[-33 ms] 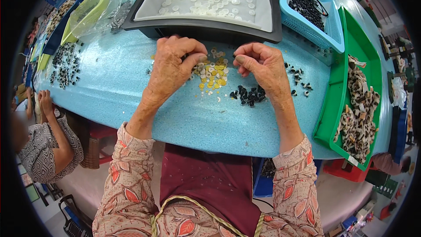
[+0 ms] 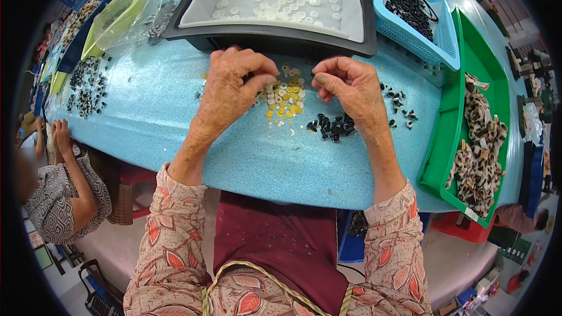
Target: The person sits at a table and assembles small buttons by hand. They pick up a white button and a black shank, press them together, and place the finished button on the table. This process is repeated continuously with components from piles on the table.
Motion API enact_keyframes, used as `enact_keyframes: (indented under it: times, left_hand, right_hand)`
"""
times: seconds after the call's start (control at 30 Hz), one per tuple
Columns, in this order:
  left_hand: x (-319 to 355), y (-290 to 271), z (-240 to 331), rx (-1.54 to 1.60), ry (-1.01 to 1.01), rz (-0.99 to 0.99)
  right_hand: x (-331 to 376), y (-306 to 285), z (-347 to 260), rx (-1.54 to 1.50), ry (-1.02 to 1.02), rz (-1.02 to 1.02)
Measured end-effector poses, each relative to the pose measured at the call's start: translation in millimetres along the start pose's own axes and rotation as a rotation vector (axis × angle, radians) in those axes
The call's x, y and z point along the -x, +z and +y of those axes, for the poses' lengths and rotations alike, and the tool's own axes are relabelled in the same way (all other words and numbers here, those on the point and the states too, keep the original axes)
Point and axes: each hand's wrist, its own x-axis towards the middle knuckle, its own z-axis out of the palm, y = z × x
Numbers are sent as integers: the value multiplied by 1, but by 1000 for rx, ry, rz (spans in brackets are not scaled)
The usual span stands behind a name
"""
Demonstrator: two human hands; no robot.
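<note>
The left hand (image 2: 231, 85) hung over the worktop (image 2: 263, 167) with its thumb and forefinger drawn close together. I could not tell whether that grip had closed fully, or whether it had hold of anything, since the fingers hid whatever lay behind them. The right hand (image 2: 354, 85) faced it from the other side, its thumb bent toward a curled forefinger; a speck of something dark showed at the tips (too small to make out), so I could not tell what that grip held either.

Between the two hands, and a little nearer the person, lay a loose pile of yellow and white discs (image 2: 287, 102), spread on the pale blue surface. Just below the right hand sat a heap of small black pieces (image 2: 333, 127), and a few more black bits (image 2: 397, 100) lay scattered to the right of that wrist.

Beyond the hands stood a black tray (image 2: 281, 44), lined in white, with translucent white discs (image 2: 281, 6) strewn over the lining. To its right was a light blue basket (image 2: 418, 44) of dark pieces, and farther right a green tray (image 2: 448, 114) bearing spotted plush pieces (image 2: 480, 152). At the far left, a co-worker's hand (image 2: 61, 137) was at the worktop's edge.
</note>
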Motion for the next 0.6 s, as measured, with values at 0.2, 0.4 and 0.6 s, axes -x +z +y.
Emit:
enact_keyframes:
  times: [0.2, 0.4, 0.6]
  left_hand:
    - [4, -1, 1, 3, 63, -204]
    - [6, 6, 3, -76, 72, -178]
    - [7, 7, 2, -95, 79, -193]
  right_hand:
    - [1, 0, -2, 48, -12, -9]
    - [1, 2, -2, 101, -27, -22]
    - [1, 3, 0, 117, -42, -10]
